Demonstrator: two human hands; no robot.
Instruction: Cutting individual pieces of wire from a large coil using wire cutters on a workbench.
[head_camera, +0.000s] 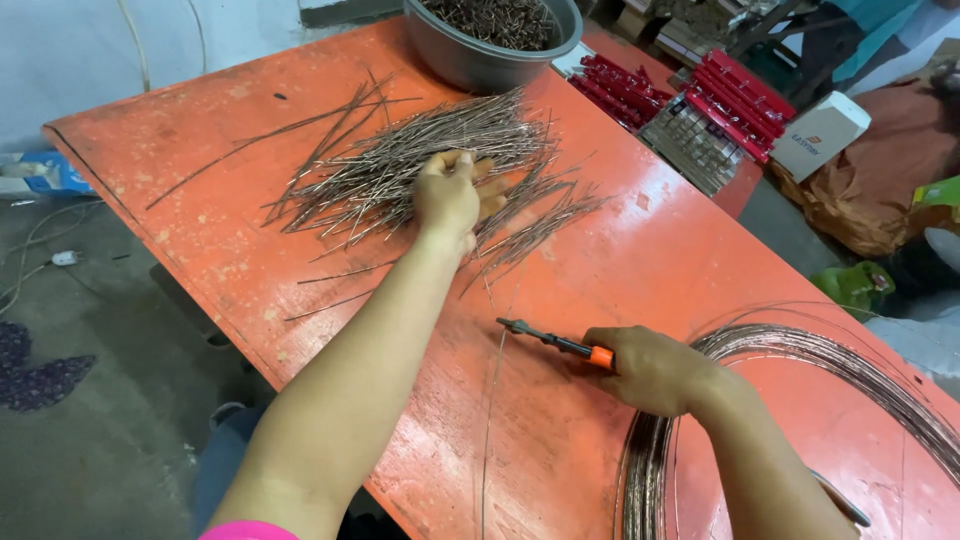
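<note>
My left hand (450, 196) reaches across the orange table (200, 170) and rests on a spread pile of cut wire pieces (400, 160), fingers curled into the pieces. My right hand (650, 368) grips a cutting tool with an orange handle (555, 343), its dark jaws pointing left near the end of a long thin wire (490, 420) that runs toward me. A large coil of coppery wire (800, 350) lies on the table beside my right wrist.
A grey metal bowl (480, 60) full of small dark metal bits stands at the table's far edge. Red packets (735, 95) and a white box (818, 135) lie beyond the right edge. The concrete floor (90, 400) lies to the left.
</note>
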